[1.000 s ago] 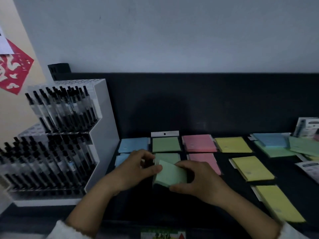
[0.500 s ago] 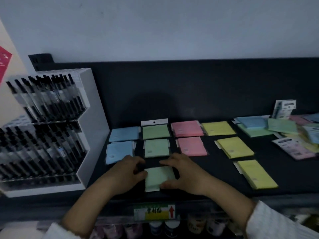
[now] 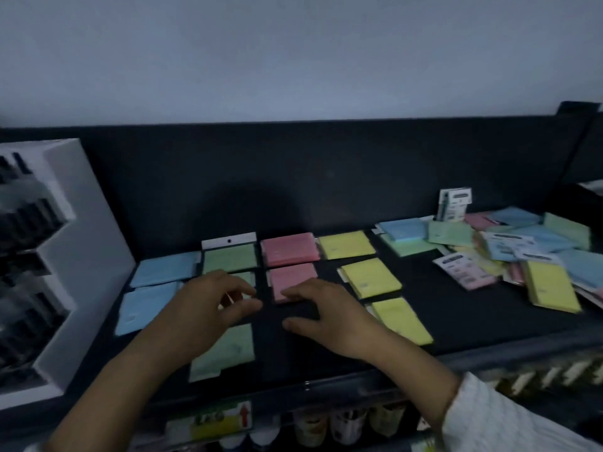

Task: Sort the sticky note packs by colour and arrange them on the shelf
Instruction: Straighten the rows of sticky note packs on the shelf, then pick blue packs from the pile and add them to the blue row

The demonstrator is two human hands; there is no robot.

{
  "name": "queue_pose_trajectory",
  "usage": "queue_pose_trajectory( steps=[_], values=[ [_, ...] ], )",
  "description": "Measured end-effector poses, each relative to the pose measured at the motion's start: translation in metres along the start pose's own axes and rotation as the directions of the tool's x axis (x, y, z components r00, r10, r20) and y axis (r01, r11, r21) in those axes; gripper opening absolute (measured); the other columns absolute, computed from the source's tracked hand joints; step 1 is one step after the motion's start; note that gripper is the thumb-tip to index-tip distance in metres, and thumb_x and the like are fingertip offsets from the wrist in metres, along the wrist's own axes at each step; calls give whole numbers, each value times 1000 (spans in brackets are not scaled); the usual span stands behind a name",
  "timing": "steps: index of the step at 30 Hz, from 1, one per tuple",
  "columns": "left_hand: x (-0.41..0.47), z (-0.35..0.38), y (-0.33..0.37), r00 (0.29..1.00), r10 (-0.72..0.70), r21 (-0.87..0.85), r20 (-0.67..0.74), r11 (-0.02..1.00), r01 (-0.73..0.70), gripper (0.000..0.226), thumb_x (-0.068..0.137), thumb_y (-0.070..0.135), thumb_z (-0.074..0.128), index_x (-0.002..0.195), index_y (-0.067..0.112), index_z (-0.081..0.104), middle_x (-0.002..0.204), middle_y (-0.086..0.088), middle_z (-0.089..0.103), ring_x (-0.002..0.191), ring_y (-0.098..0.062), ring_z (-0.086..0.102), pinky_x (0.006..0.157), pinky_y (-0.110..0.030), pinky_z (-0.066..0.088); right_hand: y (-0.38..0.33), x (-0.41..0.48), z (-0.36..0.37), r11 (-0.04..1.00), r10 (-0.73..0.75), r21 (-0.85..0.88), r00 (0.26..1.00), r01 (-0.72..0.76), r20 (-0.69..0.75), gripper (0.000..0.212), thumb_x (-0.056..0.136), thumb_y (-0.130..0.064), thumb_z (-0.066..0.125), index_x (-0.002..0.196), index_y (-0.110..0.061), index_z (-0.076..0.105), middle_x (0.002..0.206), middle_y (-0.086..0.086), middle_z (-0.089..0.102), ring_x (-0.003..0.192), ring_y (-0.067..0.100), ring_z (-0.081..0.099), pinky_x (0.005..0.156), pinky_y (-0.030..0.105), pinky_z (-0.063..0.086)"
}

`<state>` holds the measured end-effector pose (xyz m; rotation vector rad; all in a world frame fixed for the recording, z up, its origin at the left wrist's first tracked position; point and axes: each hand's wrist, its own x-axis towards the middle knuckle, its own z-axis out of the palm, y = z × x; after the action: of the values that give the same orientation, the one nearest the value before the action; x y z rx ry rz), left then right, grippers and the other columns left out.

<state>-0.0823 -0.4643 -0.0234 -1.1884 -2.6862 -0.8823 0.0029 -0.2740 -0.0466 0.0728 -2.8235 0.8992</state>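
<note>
Sticky note packs lie in colour columns on the black shelf [image 3: 456,324]: two blue [image 3: 164,268], green [image 3: 230,258], two pink [image 3: 288,250] and three yellow [image 3: 370,278]. The front green pack [image 3: 226,350] lies flat near the shelf's front edge, partly under my left wrist. My left hand [image 3: 213,305] hovers over the green column with loosely curled fingers, holds nothing and hides most of the middle green pack. My right hand [image 3: 324,313] hangs relaxed just in front of the nearer pink pack [image 3: 290,282], also holding nothing.
An unsorted heap of blue, green, pink and yellow packs [image 3: 522,252] lies at the right end of the shelf. A white pen display rack [image 3: 65,256] stands at the left end. A black back panel [image 3: 293,177] closes the shelf behind. Bottles stand on the shelf below.
Both hands have let go of the green pack, which now lies flat at the front of the green column. The hands have lifted off it, and the view has turned right.
</note>
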Motion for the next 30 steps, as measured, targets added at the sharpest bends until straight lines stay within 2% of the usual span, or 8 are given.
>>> queue_pose_trajectory(
  steps=[3,11,14,15,18,24,27,30],
  values=[
    [19,22,34,997,82,12,8,997,-82,13,81,39,64,91,32,67,85,15,59,79,2,55,69,-11,40,17,-11,-25,999,29,27,998,-28,-48,51,86,-37,62,134,-25,48,135,-6,51,123,7,45,101,18,35],
    [87,114,161,965,240,10,102,970,-242,19,81,50,60,94,36,66,86,18,56,81,1,53,72,-15,43,125,-70,-132,995,104,26,971,-101,-213,43,88,-34,61,129,-25,54,131,-5,55,118,4,48,91,11,34],
    [116,159,213,942,315,-19,115,949,-315,32,77,56,56,98,33,67,89,18,53,86,0,52,81,-26,47,177,-96,-178,989,141,8,950,-145,-280,39,87,-28,63,125,-22,58,126,-5,60,111,-1,50,82,-1,32],
    [125,175,231,939,322,-8,121,946,-324,35,78,56,56,101,32,67,92,16,53,90,-2,51,84,-26,45,195,-103,-195,987,149,-14,945,-160,-290,39,87,-28,63,125,-22,58,127,-4,59,113,1,50,85,-1,32],
    [147,215,277,931,342,-10,132,939,-343,39,80,59,56,106,31,63,103,16,52,99,-4,47,90,-27,43,243,-120,-239,972,183,-87,935,-219,-305,39,89,-30,59,127,-21,56,133,-2,56,122,13,49,99,21,38],
    [173,263,332,955,243,156,172,950,-270,55,85,57,49,135,35,40,142,17,28,135,-10,18,109,-30,26,324,-124,-284,914,323,-137,890,-381,-321,47,90,-27,58,134,-14,48,140,6,47,130,23,39,106,28,32],
    [178,273,344,964,176,197,197,956,-215,61,84,60,47,139,39,29,148,18,14,137,-7,4,112,-30,16,350,-119,-294,877,411,-109,847,-469,-338,50,90,-30,56,134,-10,46,135,13,47,127,29,39,103,29,31],
    [182,277,345,979,118,223,166,962,-154,59,88,57,43,141,37,25,149,18,14,138,-8,3,112,-29,14,363,-117,-301,864,445,-92,836,-495,-321,49,90,-36,53,131,-11,47,124,16,48,120,33,38,96,31,33]
  ],
)
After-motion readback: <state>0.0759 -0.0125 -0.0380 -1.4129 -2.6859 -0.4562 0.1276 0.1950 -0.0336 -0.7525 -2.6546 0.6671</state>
